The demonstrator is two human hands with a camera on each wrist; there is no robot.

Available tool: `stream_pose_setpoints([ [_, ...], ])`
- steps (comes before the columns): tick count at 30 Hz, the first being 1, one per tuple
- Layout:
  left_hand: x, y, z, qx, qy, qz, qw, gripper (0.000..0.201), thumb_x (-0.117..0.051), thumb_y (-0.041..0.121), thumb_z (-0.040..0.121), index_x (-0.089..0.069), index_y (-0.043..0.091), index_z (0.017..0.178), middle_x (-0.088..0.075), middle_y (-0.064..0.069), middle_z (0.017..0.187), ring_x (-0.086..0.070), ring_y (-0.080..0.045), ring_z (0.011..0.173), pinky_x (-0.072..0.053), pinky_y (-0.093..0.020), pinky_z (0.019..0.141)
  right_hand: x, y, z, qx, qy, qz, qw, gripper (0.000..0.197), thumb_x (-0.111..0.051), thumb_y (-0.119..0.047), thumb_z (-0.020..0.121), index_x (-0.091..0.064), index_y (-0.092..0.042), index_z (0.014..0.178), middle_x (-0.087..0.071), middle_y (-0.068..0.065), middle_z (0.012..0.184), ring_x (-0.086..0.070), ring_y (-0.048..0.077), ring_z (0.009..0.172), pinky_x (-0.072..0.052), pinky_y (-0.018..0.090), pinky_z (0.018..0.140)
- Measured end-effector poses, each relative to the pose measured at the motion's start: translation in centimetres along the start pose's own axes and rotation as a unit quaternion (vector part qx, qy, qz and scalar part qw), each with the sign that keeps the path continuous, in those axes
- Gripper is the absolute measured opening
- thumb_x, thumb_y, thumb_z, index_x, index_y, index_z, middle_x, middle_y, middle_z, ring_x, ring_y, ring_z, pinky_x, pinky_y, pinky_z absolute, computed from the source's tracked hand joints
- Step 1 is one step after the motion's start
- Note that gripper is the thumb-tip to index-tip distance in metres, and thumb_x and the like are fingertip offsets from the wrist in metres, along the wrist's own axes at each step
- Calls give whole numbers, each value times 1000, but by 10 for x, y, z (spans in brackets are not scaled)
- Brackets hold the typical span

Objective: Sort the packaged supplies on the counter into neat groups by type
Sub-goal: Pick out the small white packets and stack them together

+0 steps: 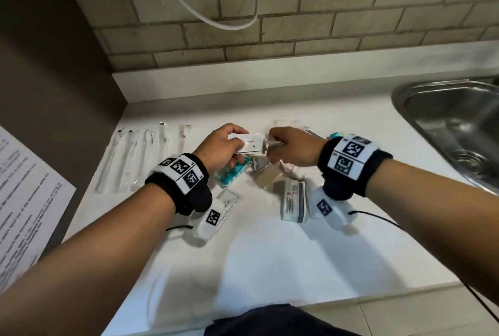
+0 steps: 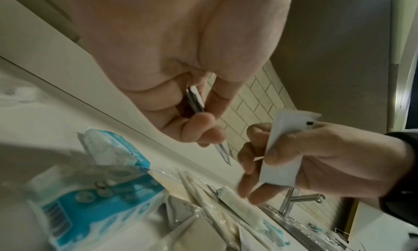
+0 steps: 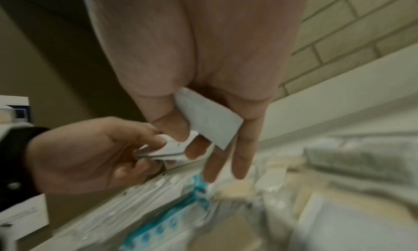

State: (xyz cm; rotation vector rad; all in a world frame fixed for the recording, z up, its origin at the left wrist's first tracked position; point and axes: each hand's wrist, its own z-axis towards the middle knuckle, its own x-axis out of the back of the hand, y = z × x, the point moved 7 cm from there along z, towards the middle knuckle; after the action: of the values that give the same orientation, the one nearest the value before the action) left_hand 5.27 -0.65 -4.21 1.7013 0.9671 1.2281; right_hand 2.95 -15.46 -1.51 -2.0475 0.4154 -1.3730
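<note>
Above the pile in the middle of the white counter [image 1: 270, 254], my left hand [image 1: 237, 145] pinches a thin stack of flat white toothpaste packets [image 1: 251, 143]. In the left wrist view the stack [image 2: 196, 101] sits edge-on between thumb and fingers. My right hand [image 1: 275, 143] is close beside it, fingers curled round a small white toothpaste tube [image 3: 208, 121], which also shows in the left wrist view [image 2: 287, 147]. The tube's end touches the stack [image 3: 167, 152]. Under the hands lie teal packets [image 1: 232, 173], a beige soap bar [image 1: 267, 179] and flat sachets [image 1: 294, 200].
Several wrapped toothbrushes [image 1: 140, 157] lie in a row at the left of the counter. A steel sink [image 1: 453, 130] is set in at the right, a printed sheet [image 1: 24, 200] lies at the far left. A tiled wall [image 1: 270, 25] backs the counter.
</note>
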Motion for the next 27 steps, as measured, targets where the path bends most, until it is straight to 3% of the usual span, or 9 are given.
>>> stream_pose_setpoints([
  [2, -4, 2, 2, 1, -9, -5, 1000, 22, -47, 6, 95, -59, 20, 106, -62, -8, 70, -57, -27, 69, -43, -30, 57, 18, 2, 2, -4, 34, 36, 999, 16, -51, -14, 94, -44, -14, 79, -59, 3, 71, -56, 20, 58, -45, 31, 56],
  [6, -11, 8, 2, -5, -22, -36, 999, 24, -43, 2, 96, -60, 15, 108, -53, -5, 71, -59, -19, 55, -41, -28, 50, 36, -2, 3, 17, 82, -62, 995, 35, -67, -32, 82, -38, -14, 83, -43, -2, 68, -36, 19, 61, -31, 31, 57],
  [9, -16, 12, 4, -3, -30, -83, 996, 28, -37, -2, 95, -60, 12, 103, -49, -12, 84, -58, -16, 49, -37, -26, 45, 35, -4, 6, 32, 48, -10, 998, 31, -68, -24, 81, -40, -14, 89, -42, -2, 68, -35, 16, 59, -32, 29, 58],
  [13, -19, 19, 4, 0, -35, -143, 989, 31, -28, -2, 92, -56, 2, 105, -56, -19, 94, -55, -20, 49, -32, -29, 46, 34, -8, 14, 67, 38, 25, 997, 23, -66, -8, 84, -46, -12, 95, -36, -4, 63, -31, 13, 54, -29, 20, 50],
  [15, -16, 21, 3, -2, -29, -159, 987, 31, -27, -2, 92, -56, 2, 101, -59, -18, 91, -53, -19, 50, -30, -30, 48, 36, -6, 17, 75, 36, 10, 996, 26, -69, -7, 82, -50, -13, 99, -38, -6, 64, -33, 10, 54, -30, 16, 49],
  [18, -12, 17, 3, 2, -26, -150, 988, 34, -26, -3, 92, -54, -3, 111, -62, -19, 92, -54, -17, 51, -32, -27, 46, 42, -1, 21, 77, 55, -13, 995, 34, -78, -12, 76, -56, -18, 101, -44, -11, 74, -42, 7, 63, -37, 20, 59],
  [22, -5, 8, 4, 14, -23, -135, 990, 37, -28, -2, 93, -61, 6, 109, -71, -12, 83, -55, -18, 56, -37, -24, 44, 49, 7, 27, 66, 71, 7, 995, 45, -83, -13, 71, -51, -22, 101, -50, -9, 79, -47, 8, 64, -39, 24, 61],
  [24, -2, 4, 4, 22, -20, -136, 990, 36, -31, -3, 93, -62, 9, 107, -73, -11, 79, -56, -18, 57, -38, -23, 44, 52, 5, 30, 75, 69, 11, 995, 41, -80, -9, 74, -50, -23, 97, -57, -4, 84, -51, 10, 63, -40, 23, 58],
  [27, 1, 5, 5, 18, -18, -108, 994, 32, -34, -4, 93, -60, 12, 106, -72, -11, 69, -56, -15, 51, -38, -24, 42, 59, -9, 31, 102, 73, 16, 992, 26, -72, -2, 81, -55, -22, 85, -62, -3, 79, -55, 10, 60, -45, 22, 58],
])
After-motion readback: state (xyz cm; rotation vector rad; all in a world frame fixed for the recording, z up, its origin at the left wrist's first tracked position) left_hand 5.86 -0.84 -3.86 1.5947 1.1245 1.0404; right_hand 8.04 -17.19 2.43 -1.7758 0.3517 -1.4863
